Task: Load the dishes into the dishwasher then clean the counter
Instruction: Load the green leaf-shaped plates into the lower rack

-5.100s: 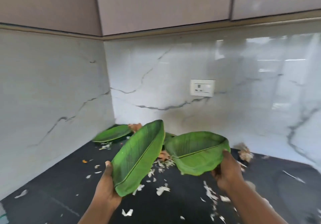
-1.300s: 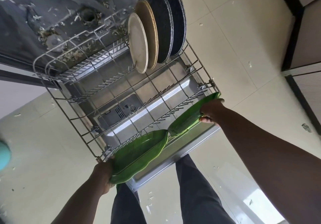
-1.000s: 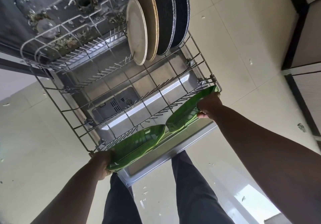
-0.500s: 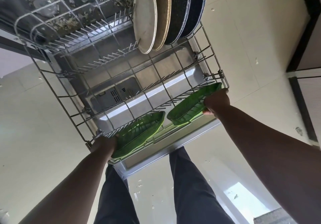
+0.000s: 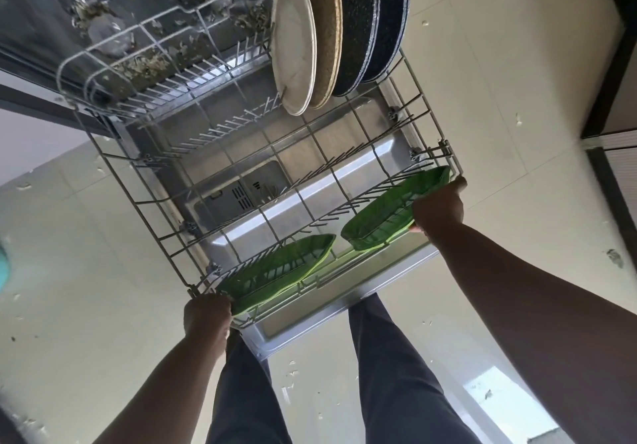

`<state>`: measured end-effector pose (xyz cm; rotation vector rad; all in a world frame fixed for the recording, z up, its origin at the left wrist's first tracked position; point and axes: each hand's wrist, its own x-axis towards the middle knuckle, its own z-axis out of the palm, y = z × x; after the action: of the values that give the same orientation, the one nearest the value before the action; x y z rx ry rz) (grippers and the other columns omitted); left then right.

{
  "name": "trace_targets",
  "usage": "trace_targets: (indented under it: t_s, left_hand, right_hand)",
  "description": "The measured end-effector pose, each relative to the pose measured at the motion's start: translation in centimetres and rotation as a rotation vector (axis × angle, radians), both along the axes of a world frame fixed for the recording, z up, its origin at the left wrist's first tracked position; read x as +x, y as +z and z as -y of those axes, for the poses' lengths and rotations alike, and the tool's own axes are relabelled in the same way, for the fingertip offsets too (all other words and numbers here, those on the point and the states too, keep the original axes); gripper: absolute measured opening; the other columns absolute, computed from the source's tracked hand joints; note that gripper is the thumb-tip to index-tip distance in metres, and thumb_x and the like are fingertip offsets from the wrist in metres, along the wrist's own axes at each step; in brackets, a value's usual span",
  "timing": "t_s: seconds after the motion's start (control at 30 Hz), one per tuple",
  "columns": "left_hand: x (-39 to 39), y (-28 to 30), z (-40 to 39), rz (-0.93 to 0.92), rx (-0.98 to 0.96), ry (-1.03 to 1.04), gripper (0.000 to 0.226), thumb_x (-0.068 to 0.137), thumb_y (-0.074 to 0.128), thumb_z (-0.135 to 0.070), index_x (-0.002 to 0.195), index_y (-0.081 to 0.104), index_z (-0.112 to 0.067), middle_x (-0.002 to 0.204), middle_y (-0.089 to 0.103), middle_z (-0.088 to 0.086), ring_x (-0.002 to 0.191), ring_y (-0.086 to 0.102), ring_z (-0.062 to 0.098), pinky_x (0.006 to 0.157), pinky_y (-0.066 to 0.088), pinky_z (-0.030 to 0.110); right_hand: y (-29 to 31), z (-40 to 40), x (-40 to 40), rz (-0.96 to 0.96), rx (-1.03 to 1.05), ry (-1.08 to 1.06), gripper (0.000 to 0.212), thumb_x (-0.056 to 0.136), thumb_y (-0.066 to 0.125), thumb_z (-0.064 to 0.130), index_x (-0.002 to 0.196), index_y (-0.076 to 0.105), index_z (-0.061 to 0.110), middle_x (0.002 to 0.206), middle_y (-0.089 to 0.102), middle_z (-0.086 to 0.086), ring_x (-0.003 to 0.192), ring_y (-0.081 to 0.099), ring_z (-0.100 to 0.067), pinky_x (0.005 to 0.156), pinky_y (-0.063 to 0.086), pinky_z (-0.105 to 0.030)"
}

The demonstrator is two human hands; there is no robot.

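Two green leaf-shaped dishes lie along the near edge of the pulled-out wire dishwasher rack. My left hand grips the near end of the left leaf dish, which rests among the rack's tines. My right hand holds the right end of the right leaf dish, also set down between the tines. At the rack's far side stand a cream plate, a tan plate and dark speckled plates, all upright.
The open dishwasher door juts out under the rack, right in front of my legs. Food scraps litter the dishwasher's inside and the pale tiled floor. Dark-framed cabinets stand at the right.
I turned from the counter to the dishwasher carrying both leaf dishes. In the last second both dishes sank lower into the rack's front row and now sit between the tines.
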<state>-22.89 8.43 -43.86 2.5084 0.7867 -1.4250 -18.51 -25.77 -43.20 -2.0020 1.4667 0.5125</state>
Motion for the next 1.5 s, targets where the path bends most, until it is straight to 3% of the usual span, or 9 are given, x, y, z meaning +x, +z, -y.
trace_targets:
  t_s: [0.13,0.2,0.4,0.63,0.97,1.1,1.23,1.4,1.5]
  left_hand:
    - [-0.1,-1.7,-0.2,0.035,0.014,-0.122,0.034,0.098,0.041,-0.014,0.126,0.06,-0.014,0.124,0.062,0.001,0.117,0.058,0.016,0.088,0.049,0.024]
    - [-0.2,-2.1,0.2,0.027,0.041,-0.197,0.035,0.099,0.039,-0.015,0.123,0.061,-0.004,0.122,0.063,0.01,0.115,0.059,0.023,0.086,0.05,0.029]
    - [-0.3,-2.6,0.7,0.174,0.035,0.065,0.031,0.095,0.048,-0.013,0.119,0.055,0.004,0.119,0.06,0.024,0.113,0.056,0.039,0.089,0.045,0.042]
    - [-0.3,-1.4,0.4,0.279,-0.047,-0.029,0.033,0.093,0.045,-0.025,0.107,0.063,-0.002,0.107,0.066,0.019,0.102,0.06,0.036,0.075,0.039,0.035]
    - [-0.5,1.2,-1.0,0.411,-0.188,-0.439,0.049,0.097,0.029,-0.04,0.1,0.066,-0.009,0.1,0.068,0.01,0.091,0.062,0.025,0.079,0.049,0.033]
    - [-0.1,4.2,-1.8,0.487,-0.271,-0.591,0.048,0.095,0.032,-0.046,0.1,0.07,-0.017,0.098,0.069,0.001,0.088,0.064,0.019,0.077,0.053,0.032]
    - [1.1,7.8,-3.5,0.43,-0.294,-0.789,0.076,0.078,0.01,-0.06,0.108,0.066,-0.02,0.106,0.067,-0.001,0.099,0.06,0.017,0.083,0.049,0.031]
    - [2.1,13.4,-8.0,0.372,-0.277,-0.982,0.061,0.081,0.028,-0.063,0.12,0.057,-0.025,0.123,0.058,0.0,0.114,0.052,0.023,0.094,0.039,0.033]
    - [2.1,17.4,-10.9,0.367,-0.25,-1.05,0.092,0.066,0.007,-0.071,0.133,0.048,-0.023,0.137,0.05,0.004,0.126,0.044,0.026,0.102,0.035,0.035]
  right_hand:
    - [-0.3,-0.5,-0.1,0.003,0.06,-0.064,0.06,0.092,0.05,0.003,0.14,0.016,0.017,0.116,0.051,-0.021,0.093,0.062,-0.042,0.067,0.057,-0.045]
    - [-0.2,-1.3,-0.3,-0.017,0.045,-0.072,0.055,0.093,0.046,0.01,0.137,0.017,0.027,0.115,0.047,-0.015,0.099,0.059,-0.044,0.065,0.057,-0.052]
    - [-0.1,-2.5,-1.2,-0.066,-0.047,0.051,0.087,0.087,0.057,0.009,0.151,-0.002,0.018,0.139,0.035,-0.024,0.109,0.054,-0.05,0.086,0.053,-0.055]
    - [0.2,-2.9,-2.3,-0.155,-0.048,0.204,0.093,0.082,0.057,0.011,0.151,-0.005,0.017,0.141,0.026,-0.019,0.11,0.054,-0.046,0.091,0.049,-0.047]
    - [3.0,-3.3,-1.8,-0.197,-0.136,0.332,0.076,0.08,0.059,0.021,0.143,0.017,0.012,0.127,0.031,-0.016,0.112,0.05,-0.046,0.094,0.046,-0.053]
    - [5.7,-5.2,-2.2,-0.191,-0.233,0.586,0.069,0.085,0.059,0.028,0.142,0.025,0.012,0.139,0.031,-0.017,0.122,0.043,-0.038,0.1,0.04,-0.048]
    - [9.5,-9.0,-3.8,-0.151,-0.154,0.753,0.069,0.084,0.063,0.033,0.143,0.03,0.016,0.14,0.036,-0.014,0.13,0.038,-0.033,0.104,0.037,-0.048]
    - [15.1,-15.9,-7.2,-0.084,-0.136,0.821,0.059,0.086,0.058,0.034,0.135,0.035,0.013,0.137,0.041,-0.013,0.129,0.037,-0.028,0.103,0.038,-0.04]
    - [18.1,-19.6,-8.8,-0.075,-0.138,0.85,0.064,0.086,0.054,0.037,0.141,0.031,0.013,0.144,0.037,-0.013,0.135,0.031,-0.03,0.106,0.036,-0.041]
